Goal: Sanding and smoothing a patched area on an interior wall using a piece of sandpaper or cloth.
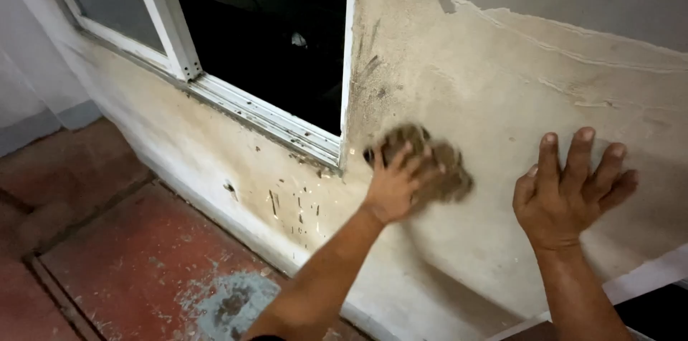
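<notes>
Motion blur obscures the brown, rough sanding pad [423, 162], so its exact shape is unclear. Left hand [394, 187], fingers spread, presses it against the beige plastered wall [487, 76] beside the white-framed window [272, 122]. Right hand [570, 194] rests flat, open, on the wall.
</notes>
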